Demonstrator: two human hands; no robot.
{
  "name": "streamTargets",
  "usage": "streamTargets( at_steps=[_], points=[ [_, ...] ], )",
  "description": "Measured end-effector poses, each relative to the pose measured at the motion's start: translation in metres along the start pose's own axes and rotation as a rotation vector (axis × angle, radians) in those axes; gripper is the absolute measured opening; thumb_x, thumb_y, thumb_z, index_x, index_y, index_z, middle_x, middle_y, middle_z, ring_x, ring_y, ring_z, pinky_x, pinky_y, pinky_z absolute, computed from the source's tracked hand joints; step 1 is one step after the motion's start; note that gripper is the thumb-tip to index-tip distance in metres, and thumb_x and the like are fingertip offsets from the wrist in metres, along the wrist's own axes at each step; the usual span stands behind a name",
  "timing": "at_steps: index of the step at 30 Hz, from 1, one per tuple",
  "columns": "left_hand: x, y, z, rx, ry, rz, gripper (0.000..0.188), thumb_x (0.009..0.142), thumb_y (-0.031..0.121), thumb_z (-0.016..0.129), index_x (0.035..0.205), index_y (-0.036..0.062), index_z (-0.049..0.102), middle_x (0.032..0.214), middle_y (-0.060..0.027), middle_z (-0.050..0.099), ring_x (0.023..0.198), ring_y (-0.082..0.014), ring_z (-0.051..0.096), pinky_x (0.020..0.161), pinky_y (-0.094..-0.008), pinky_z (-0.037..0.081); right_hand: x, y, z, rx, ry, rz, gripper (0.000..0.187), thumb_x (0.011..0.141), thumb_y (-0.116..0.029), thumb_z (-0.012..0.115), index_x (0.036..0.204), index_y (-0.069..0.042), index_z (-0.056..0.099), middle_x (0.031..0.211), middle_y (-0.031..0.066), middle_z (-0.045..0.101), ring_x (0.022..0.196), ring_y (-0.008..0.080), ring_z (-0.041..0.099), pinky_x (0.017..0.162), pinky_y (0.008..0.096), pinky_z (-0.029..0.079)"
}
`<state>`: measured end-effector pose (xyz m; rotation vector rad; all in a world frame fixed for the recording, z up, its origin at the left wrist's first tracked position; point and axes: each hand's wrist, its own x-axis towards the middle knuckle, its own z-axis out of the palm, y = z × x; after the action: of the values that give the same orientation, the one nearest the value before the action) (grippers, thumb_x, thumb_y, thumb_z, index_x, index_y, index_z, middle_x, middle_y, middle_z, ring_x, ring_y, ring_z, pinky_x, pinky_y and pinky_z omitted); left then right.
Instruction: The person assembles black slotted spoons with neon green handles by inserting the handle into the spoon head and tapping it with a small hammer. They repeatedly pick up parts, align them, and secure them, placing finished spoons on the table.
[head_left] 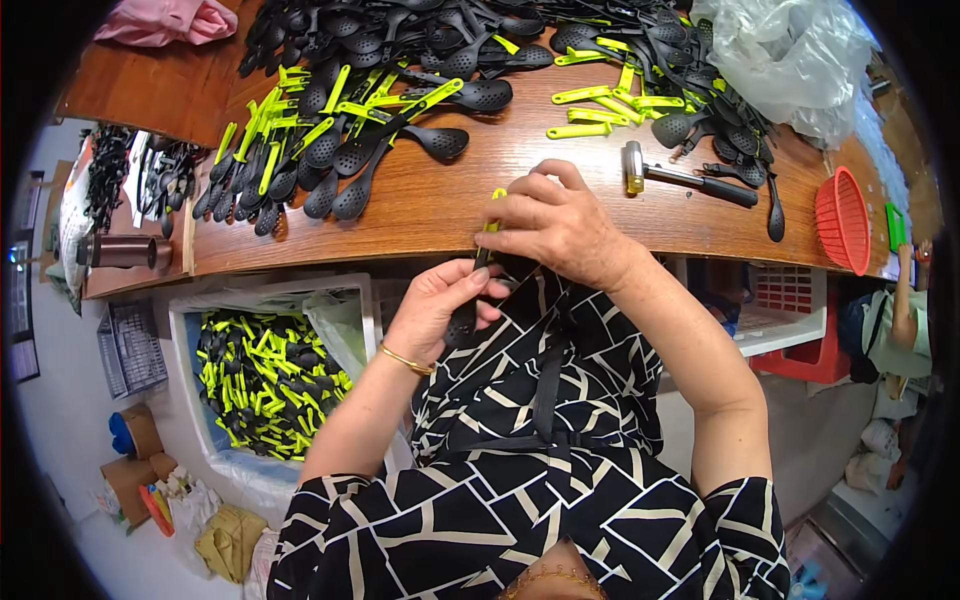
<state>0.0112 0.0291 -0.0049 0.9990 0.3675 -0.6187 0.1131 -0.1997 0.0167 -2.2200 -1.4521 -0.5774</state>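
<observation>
Just off the table's near edge, my left hand (pixel 440 300) pinches the black shaft of a spoon (pixel 481 258). Its dark bowl hangs low by my left fingers and is partly hidden. My right hand (pixel 560 225) closes over the lime-green handle at the spoon's upper end, covering most of it. Ahead to the left lies a pile of black spoons with lime-green handles (pixel 345 150), many with perforated bowls. Several loose lime-green handles (pixel 590 115) lie beyond my right hand. A hammer (pixel 690 184) with a black grip rests to the right of it.
More black spoons (pixel 400 35) are heaped along the table's (pixel 540 110) far side. A clear plastic bag (pixel 790 60) and red basket (pixel 842 220) stand at right. Below left, a white bin (pixel 187 350) holds many green-handled spoons. A brown tumbler (pixel 125 251) lies far left.
</observation>
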Motion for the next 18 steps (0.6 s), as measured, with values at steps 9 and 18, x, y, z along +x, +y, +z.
streamTargets(
  at_steps=[9,18],
  points=[
    [0.01,-0.028,0.027,-0.021,0.15,0.221,0.026,0.104,0.02,0.071,0.118,-0.0017,0.071,0.1,-0.0146,0.079,0.073,-0.016,0.076,0.062,-0.0275,0.062,-0.023,-0.003,-0.049,-0.109,0.052,0.283,0.024,0.085,-0.013,0.073,0.107,-0.02,0.076,0.102,-0.0014,0.071,0.102,0.0208,0.067,0.099,0.0424,0.045],
    [0.007,-0.023,0.026,0.003,0.123,0.232,0.027,0.105,0.018,0.069,0.121,-0.0039,0.07,0.098,-0.0108,0.078,0.072,-0.0095,0.068,0.066,-0.0251,0.058,-0.09,0.06,-0.112,-0.544,-0.16,0.518,0.028,0.08,-0.02,0.085,0.105,-0.015,0.074,0.112,0.0,0.07,0.114,0.0223,0.062,0.099,0.0414,0.043]
  ],
)
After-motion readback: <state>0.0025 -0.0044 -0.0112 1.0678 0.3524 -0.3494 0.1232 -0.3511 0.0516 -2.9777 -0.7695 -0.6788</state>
